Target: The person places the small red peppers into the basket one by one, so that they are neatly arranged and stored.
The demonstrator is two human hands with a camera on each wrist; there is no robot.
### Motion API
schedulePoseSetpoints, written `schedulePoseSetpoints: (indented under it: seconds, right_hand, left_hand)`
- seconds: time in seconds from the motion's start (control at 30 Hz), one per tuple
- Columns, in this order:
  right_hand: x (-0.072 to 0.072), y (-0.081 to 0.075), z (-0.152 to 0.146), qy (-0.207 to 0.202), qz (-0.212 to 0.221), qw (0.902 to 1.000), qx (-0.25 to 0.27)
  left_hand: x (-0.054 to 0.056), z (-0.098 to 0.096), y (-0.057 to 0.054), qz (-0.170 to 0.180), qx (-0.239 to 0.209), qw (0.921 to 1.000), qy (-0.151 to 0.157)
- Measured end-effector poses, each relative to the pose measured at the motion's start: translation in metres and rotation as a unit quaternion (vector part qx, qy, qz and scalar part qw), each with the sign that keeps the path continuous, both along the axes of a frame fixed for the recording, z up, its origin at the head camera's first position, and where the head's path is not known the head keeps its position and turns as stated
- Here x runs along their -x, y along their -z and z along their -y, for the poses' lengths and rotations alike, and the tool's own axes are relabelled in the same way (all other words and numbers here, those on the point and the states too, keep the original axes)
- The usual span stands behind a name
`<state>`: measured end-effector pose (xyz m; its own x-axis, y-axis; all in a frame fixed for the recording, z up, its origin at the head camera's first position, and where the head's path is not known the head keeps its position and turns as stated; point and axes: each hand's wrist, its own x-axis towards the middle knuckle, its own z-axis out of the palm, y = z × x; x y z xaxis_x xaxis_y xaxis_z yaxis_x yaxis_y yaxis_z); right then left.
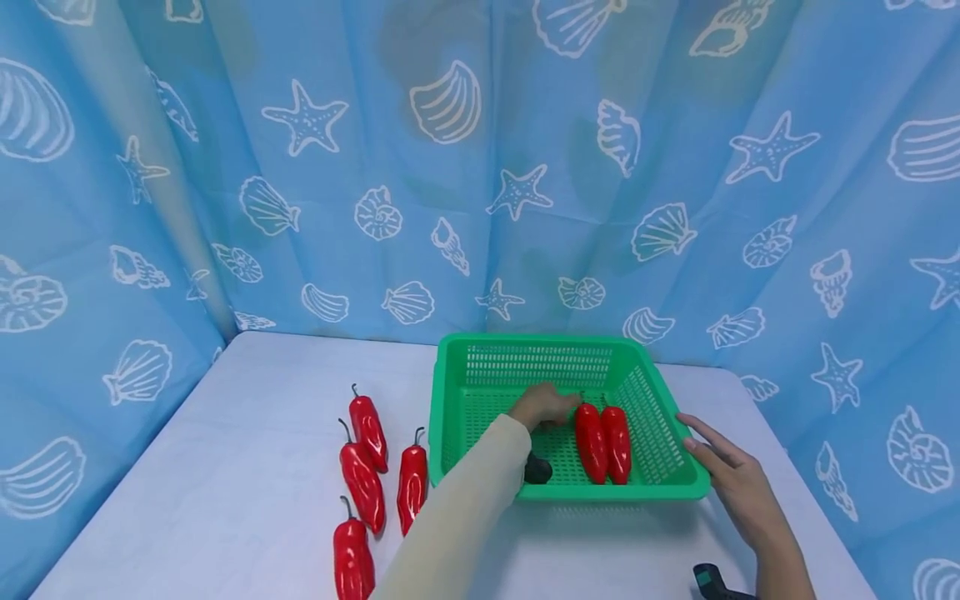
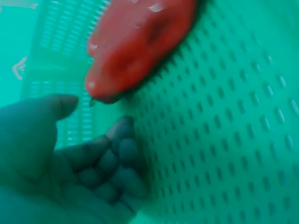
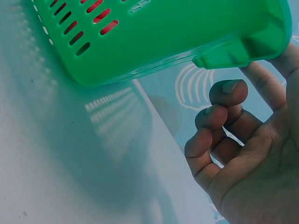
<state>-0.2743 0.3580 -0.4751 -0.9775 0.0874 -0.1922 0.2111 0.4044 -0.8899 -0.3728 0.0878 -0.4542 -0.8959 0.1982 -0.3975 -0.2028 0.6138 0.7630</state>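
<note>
Inside a green plastic basket (image 1: 566,492), my left hand (image 1: 543,405) reaches near the stem end of a red pepper (image 1: 591,442). In the left wrist view the thumb stands apart from the loosely bent fingers, with nothing between them. A second red pepper (image 1: 617,446) lies alongside the first on the slotted basket floor. At the basket's right side, my right hand (image 1: 738,483) holds the rim with thumb and index finger. Its other fingers (image 3: 211,116) curl below the rim in the right wrist view.
Several red peppers (image 1: 362,487) lie on the white table (image 1: 225,467) left of the basket, partly behind the left sleeve (image 1: 472,500). A blue curtain with white shells (image 1: 450,167) hangs behind the table. Dark wrist devices (image 1: 708,579) show on both arms.
</note>
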Motion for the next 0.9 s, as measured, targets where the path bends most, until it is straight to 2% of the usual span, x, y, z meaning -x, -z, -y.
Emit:
schedulePoseSetpoints:
  seconds: [0.17,0.37,0.5,0.67,0.77,0.9]
  right_hand:
    - [0.0,0.0,0.0,-0.004,-0.007,0.9999,-0.008]
    - [0.003,0.001,-0.006,-0.023,-0.02,0.9993,-0.022]
    - [0.002,0.001,-0.005,-0.032,-0.02,0.9989,-0.027]
    - [0.001,0.001,-0.005,-0.037,-0.025,0.9983,-0.037]
    - [0.0,0.0,-0.006,-0.04,-0.036,0.9974,-0.048]
    - [-0.001,-0.001,-0.006,-0.042,-0.046,0.9965,-0.057]
  left_hand:
    - [0.001,0.016,-0.004,-0.008,0.006,0.9996,0.027]
    - [0.004,0.037,-0.012,-0.028,-0.039,0.9985,0.027]
    - [-0.002,0.054,-0.019,-0.05,-0.075,0.9956,0.027]
    - [-0.01,0.073,-0.029,-0.066,-0.12,0.9906,0.011]
    - [-0.012,0.081,-0.036,-0.077,-0.129,0.9886,0.007]
    - [-0.014,0.087,-0.045,-0.082,-0.132,0.9877,0.018]
